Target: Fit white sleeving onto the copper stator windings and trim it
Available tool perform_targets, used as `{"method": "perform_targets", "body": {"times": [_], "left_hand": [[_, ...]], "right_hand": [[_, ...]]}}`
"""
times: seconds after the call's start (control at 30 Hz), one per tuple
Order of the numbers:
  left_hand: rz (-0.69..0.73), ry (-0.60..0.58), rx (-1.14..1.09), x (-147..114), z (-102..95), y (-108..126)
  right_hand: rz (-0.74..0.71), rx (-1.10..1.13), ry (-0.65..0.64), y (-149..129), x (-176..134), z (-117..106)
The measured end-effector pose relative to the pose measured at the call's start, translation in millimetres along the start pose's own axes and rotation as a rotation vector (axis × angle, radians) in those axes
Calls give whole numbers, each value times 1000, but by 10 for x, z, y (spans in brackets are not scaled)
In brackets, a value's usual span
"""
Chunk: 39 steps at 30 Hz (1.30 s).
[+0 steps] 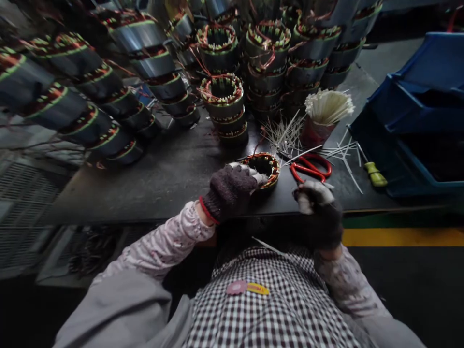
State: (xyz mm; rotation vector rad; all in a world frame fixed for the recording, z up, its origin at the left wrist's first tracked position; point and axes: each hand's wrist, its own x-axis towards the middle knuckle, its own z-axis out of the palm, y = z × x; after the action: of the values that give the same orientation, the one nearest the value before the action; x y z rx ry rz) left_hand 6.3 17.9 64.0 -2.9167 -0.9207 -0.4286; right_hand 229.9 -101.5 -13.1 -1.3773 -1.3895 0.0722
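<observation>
A motor stator (274, 181) with copper windings and pale ties round its rim stands on the dark bench. My left hand (234, 188), in a dark glove with white fingertips, grips its near left side, thumb and fingers at the rim. My right hand (319, 205), gloved alike, is off the bench edge to the right, fingers curled and slightly blurred; what they hold, if anything, I cannot make out. Just beyond it lie red-handled scissors (311, 166). Below, a white cable tie (268, 245) shows against my checked apron.
Stacked stators (224, 106) rise behind and to the left. A red cup (316, 133) full of white cable ties stands at the back, with loose ties (286, 135) beside it. On the right are a yellow-green-handled screwdriver (376, 175) and blue bins (416, 116).
</observation>
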Motion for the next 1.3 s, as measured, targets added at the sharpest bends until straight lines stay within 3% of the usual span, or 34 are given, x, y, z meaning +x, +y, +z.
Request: {"method": "perform_targets", "body": {"times": [0.1,0.2,0.3,0.5,0.57,0.67,0.77,0.83,0.97,1.13,1.23,1.3], "left_hand": [[34,-40,-62,75,46,-160],[4,-74,-162,61,73,-233],[-47,-91,-246,36,75,-244],[-70,-43,-526,119,93,-310],[-65,-25,-609,134,121,-343],[-43,27,-674,100,176,-369],[-44,85,-643,6,214,-324],[-94,104,-557,-45,230,-264],[-122,39,-374,-47,254,-182],[-83,-13,-406,-99,271,-203],[-104,61,-455,-167,342,-156],[-154,139,-440,-195,423,-68]], "right_hand": [[-89,-92,-97,226,90,140],[-70,3,-206,269,108,136],[21,120,-223,141,-21,-7],[-71,88,-332,-17,-215,-349],[61,84,-269,55,-87,-399],[290,151,-13,244,368,-428],[314,202,242,521,975,-396],[318,180,304,754,1343,-321],[379,112,291,1207,1816,-88],[335,96,263,1442,1967,39],[258,55,305,1295,1866,-45],[120,-16,451,1053,1678,-127]]}}
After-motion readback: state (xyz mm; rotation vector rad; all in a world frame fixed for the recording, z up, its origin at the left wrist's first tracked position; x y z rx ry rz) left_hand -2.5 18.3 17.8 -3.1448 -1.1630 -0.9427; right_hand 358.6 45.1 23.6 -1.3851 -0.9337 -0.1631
